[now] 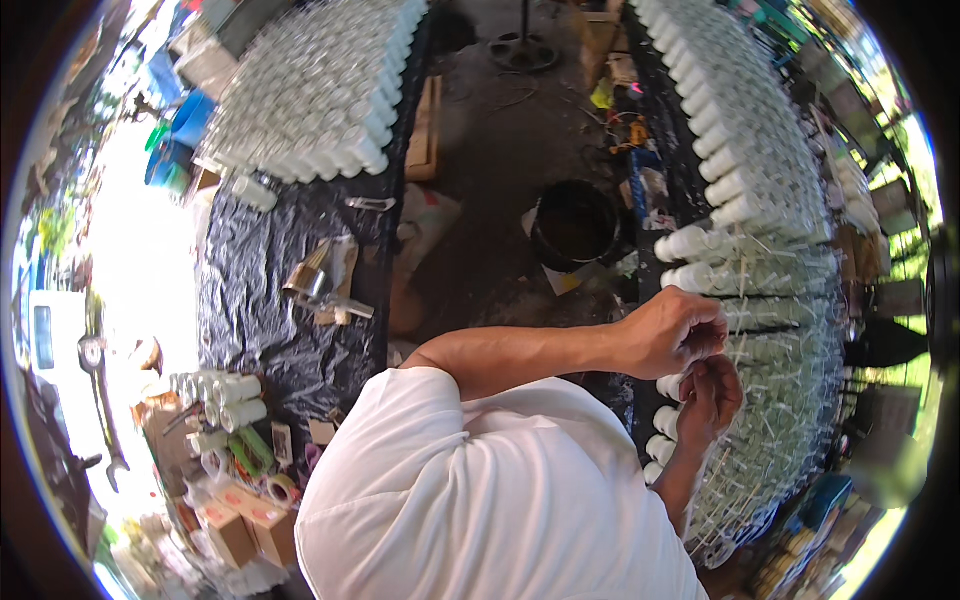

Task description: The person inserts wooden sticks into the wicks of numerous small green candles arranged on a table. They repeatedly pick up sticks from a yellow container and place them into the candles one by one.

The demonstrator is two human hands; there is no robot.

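Observation:
My left hand (668, 332) reaches across my body to the right bench, its fingers pinched together over the rows of clear bottles with white caps (760, 300) that lie there. It seems to grip a thin white tube (738, 345) among several such tubes sticking out of the bottles. My right hand (712, 396) sits just below it, fingers curled up toward the left fingertips. What it holds is hidden. My white shirt (480, 490) fills the lower middle.
A left bench under black plastic sheet (260, 290) carries many clear bottles (320, 90), a metal tool (325, 290), white-capped bottles (225, 395), tape rolls and small boxes (245, 520). A black bucket (575, 225) stands on the dirt floor between the benches.

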